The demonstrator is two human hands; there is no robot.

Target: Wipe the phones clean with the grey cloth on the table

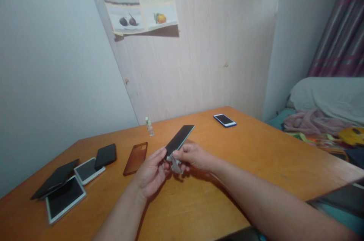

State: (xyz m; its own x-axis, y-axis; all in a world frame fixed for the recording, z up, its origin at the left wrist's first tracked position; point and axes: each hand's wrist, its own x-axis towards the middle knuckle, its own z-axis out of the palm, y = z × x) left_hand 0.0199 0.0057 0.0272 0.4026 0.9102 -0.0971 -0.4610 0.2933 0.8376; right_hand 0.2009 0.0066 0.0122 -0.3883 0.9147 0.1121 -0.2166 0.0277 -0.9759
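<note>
Pale-grey crumpled cloth (175, 166) is pinched in the right hand (196, 157) at the lower end of a slim, dark rectangular phone (180, 138), which the left hand (153, 172) grips only there — a hard push could tip it onto the orange-brown wooden table (196, 210) below.

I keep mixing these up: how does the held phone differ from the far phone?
The held phone is tilted in the left hand; the far phone lies flat on the table. The held phone shows a dark face with a thin pale edge; the far phone shows a white-bordered screen and blue rim. Both are slim and oblong.
</note>
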